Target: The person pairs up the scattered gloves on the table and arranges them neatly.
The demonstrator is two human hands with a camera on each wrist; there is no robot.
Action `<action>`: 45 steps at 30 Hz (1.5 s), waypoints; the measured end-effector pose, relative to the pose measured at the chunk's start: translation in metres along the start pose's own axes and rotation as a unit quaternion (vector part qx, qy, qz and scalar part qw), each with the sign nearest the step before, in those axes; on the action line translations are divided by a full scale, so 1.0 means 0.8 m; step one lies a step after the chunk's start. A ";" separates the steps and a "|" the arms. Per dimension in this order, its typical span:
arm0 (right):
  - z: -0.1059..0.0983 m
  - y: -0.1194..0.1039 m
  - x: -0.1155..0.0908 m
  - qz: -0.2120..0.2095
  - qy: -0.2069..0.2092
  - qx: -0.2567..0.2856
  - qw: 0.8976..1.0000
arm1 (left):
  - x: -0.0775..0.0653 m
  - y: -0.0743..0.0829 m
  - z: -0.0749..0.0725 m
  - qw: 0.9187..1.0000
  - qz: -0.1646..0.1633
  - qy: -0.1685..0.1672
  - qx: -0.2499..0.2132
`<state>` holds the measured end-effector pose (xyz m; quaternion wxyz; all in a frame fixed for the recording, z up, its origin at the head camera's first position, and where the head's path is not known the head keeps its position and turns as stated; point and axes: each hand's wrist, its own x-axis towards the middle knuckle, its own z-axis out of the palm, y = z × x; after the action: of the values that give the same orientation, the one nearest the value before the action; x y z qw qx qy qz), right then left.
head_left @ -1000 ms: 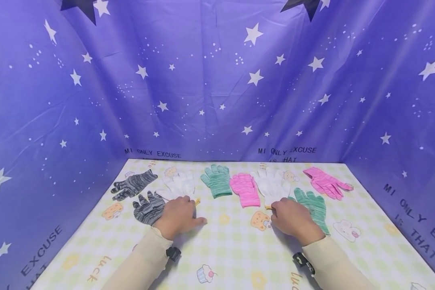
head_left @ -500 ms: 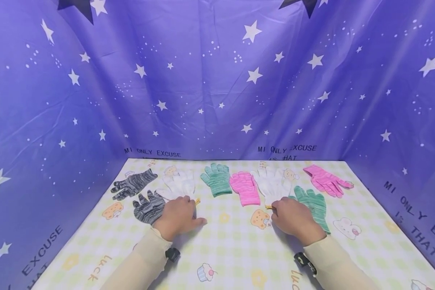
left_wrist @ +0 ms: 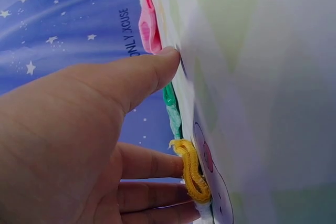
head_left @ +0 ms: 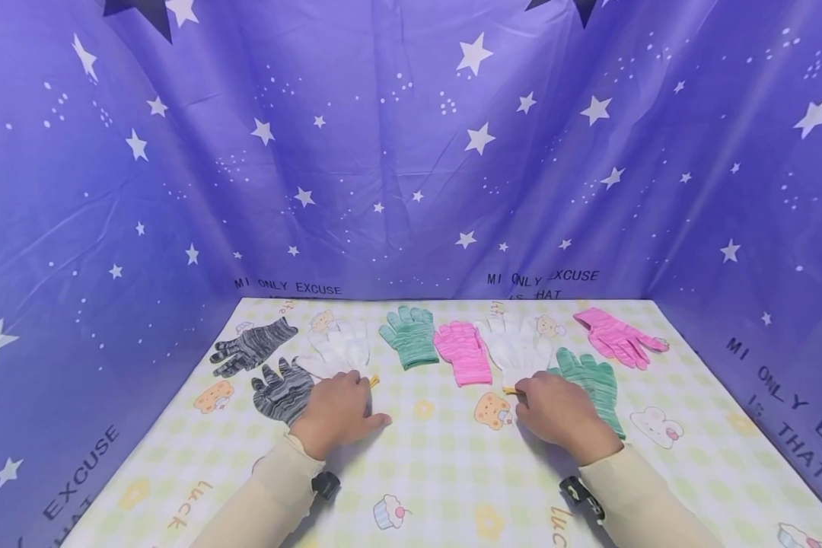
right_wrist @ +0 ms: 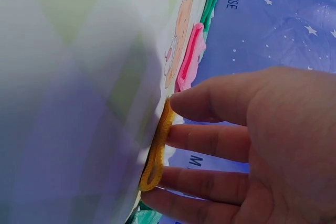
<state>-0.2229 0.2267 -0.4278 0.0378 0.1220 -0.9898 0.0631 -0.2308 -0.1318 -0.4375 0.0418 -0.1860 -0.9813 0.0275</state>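
In the head view my left hand (head_left: 336, 411) lies over the cuff end of a white knit glove (head_left: 340, 346). The left wrist view has its straight fingers resting at the yellow cuff (left_wrist: 193, 174), the thumb spread away. My right hand (head_left: 567, 415) is at the cuff of another white glove (head_left: 518, 344). There, in the right wrist view, straight fingers touch the yellow cuff edge (right_wrist: 161, 145) and the thumb tip sits at its upper end. Both white gloves lie flat, fingers pointing away. A grey-black glove (head_left: 284, 388) is partly hidden by my left hand.
Beside my right hand lies a green glove (head_left: 589, 384), partly covered. Another green glove (head_left: 411, 337) and a pink glove (head_left: 464, 354) lie between the white ones. A second grey-black glove (head_left: 253, 346) is far left, a second pink glove (head_left: 619, 339) far right. A starry curtain (head_left: 383, 152) surrounds the table.
The view has tilted and shifted very slightly. Both hands stay at the white gloves' cuffs, and the gloves lie as before.
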 end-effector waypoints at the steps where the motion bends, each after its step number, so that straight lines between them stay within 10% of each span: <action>1: 0.000 0.000 0.000 0.000 0.000 0.000 1.000 | 0.000 0.000 0.001 1.000 0.000 0.002 0.001; 45: 0.003 -0.002 -0.014 -0.006 0.010 -0.008 1.000 | -0.019 0.011 -0.003 1.000 0.005 0.010 -0.017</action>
<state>-0.2118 0.2273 -0.4310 0.0491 0.1272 -0.9891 0.0560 -0.2130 -0.1287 -0.4365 0.0482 -0.1923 -0.9801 0.0096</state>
